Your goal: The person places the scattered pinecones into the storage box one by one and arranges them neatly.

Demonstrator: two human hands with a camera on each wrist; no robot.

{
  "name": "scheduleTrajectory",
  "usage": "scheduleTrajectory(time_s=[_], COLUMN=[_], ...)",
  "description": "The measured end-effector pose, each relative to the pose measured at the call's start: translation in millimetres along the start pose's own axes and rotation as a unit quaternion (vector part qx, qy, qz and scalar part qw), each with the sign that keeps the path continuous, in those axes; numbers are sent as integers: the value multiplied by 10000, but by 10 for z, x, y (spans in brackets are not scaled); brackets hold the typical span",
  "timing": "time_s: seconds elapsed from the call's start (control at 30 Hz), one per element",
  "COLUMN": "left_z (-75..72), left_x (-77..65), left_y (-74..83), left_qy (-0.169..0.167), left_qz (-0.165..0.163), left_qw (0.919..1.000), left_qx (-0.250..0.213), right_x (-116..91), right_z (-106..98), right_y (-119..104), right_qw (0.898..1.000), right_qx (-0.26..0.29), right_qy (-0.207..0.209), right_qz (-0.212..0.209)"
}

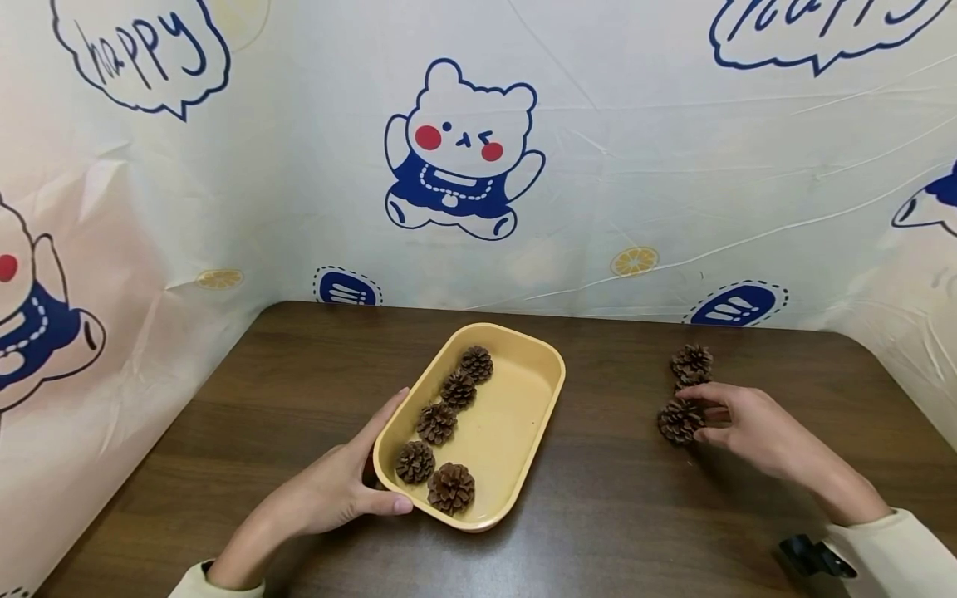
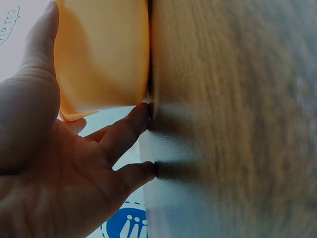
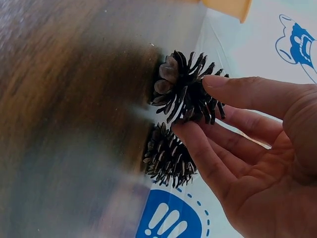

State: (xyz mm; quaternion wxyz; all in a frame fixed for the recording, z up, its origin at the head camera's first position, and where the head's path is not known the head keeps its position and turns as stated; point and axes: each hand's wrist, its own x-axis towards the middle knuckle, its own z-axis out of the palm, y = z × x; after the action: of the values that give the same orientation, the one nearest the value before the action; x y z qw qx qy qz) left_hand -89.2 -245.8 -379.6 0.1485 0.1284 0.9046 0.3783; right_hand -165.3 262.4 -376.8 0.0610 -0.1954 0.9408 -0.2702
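A yellow rectangular tray (image 1: 516,415) stands at an angle on the table, with several brown pine cones (image 1: 437,423) along its left side and near end. My left hand (image 1: 336,486) holds the tray's near-left corner, thumb at the near rim and fingers along the left side. In the left wrist view, some fingertips (image 2: 141,113) rest on the tabletop beside the tray. Over to the right, my right hand (image 1: 758,428) pinches a pine cone (image 3: 185,89) between thumb and forefinger, low at the table surface. Another pine cone (image 1: 692,363) sits just behind it.
The dark wooden table (image 1: 598,515) ends at a pale printed cloth (image 1: 620,166) with cartoon bears, which rises behind and at both sides. A black strap-like piece (image 1: 815,556) is at the right sleeve.
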Motion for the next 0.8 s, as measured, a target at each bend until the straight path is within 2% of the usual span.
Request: scheduleTrajectory(time_s=[0.4,0.8], left_z=[1,-5], left_x=[-2,-5], left_y=[2,7], left_qy=[7,-3], left_qz=[-15,-32], left_qw=[10000,10000], left_qx=[20,7], right_x=[7,15], right_z=[0,4], right_y=[-9,-20], right_qw=[10000,9999], right_qx=[70,-103], right_qy=[-58,13], right_qz=[35,-31])
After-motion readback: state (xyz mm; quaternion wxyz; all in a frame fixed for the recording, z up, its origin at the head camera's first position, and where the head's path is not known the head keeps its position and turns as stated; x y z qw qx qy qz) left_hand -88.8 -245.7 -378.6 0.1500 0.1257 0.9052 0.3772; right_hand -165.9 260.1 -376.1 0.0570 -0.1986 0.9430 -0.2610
